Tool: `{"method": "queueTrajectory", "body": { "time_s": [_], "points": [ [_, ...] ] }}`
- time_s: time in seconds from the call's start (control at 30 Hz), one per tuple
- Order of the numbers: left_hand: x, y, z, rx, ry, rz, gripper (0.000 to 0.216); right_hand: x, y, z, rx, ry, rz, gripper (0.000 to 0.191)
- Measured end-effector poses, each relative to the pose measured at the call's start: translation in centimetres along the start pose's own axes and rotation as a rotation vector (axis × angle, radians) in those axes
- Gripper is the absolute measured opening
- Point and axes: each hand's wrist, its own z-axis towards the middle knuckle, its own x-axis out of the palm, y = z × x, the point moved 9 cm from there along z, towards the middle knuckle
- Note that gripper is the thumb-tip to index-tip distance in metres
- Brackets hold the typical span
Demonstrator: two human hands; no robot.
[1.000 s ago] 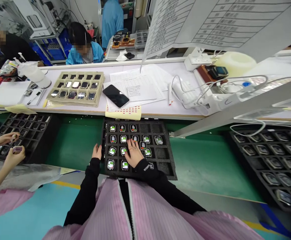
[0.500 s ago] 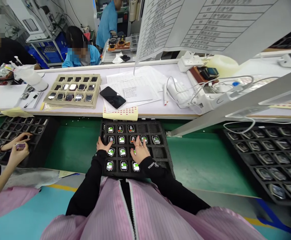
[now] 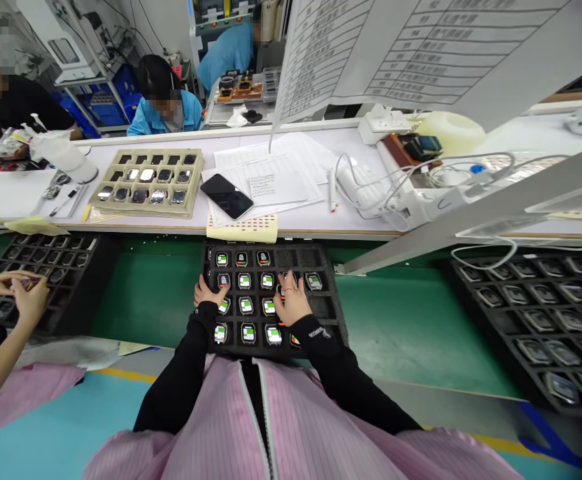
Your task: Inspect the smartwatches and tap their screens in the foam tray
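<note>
A black foam tray [image 3: 329, 287] of square smartwatches lies in front of me, many with lit green-and-white screens. At its left edge is my left hand [image 3: 209, 293], fingers apart and thumb stretched over a watch [image 3: 223, 281] in the first column. My right hand [image 3: 293, 305] hovers low over the fourth column with its fingers spread. Its fingertips are at a watch there, mostly hidden beneath them; whether they press it I cannot tell. Left of those fingertips, a watch [image 3: 267, 281] shows a green-and-white screen. Another watch [image 3: 313, 281] sits to their right.
Beyond the tray, a white shelf holds a phone [image 3: 227, 196], papers [image 3: 281, 183] and a beige tray [image 3: 191, 200] of watches. A slanted metal post [image 3: 381, 257] stands to the right. More watch trays flank me; a co-worker's hands [image 3: 28, 300] work at the left one.
My right hand has shifted right, from the third column to the fourth. The third-column watch it uncovered now shows green and white instead of orange. My left hand has hardly moved.
</note>
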Motion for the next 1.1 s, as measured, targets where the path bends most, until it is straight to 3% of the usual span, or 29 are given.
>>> {"method": "queueTrajectory", "body": {
  "time_s": [0.27,0.37,0.57,0.87,1.1],
  "points": [
    [0.3,0.1,0.1,0.006,-0.029,-0.008,0.105,-2.8,-3.2,-2.3,0.041,-0.127,0.051,0.075],
    [0.2,1.0,1.2,-0.006,-0.012,-0.057,0.094,-3.2,-3.3,-3.3,-0.008,-0.129,0.062,0.073],
    [-0.5,5.2,2.7,-0.088,0.025,-0.152,0.072,-3.0,-2.1,-4.8,-0.081,-0.079,0.123,0.063],
    [-0.3,11.9,1.6,-0.141,-0.044,-0.086,0.046,-1.8,-1.0,-6.0,-0.109,-0.048,0.149,0.057],
    [-0.9,14.3,0.2,-0.044,-0.112,0.132,0.053,-2.8,-2.8,-4.0,0.005,-0.079,0.177,0.053]
  ]
}}
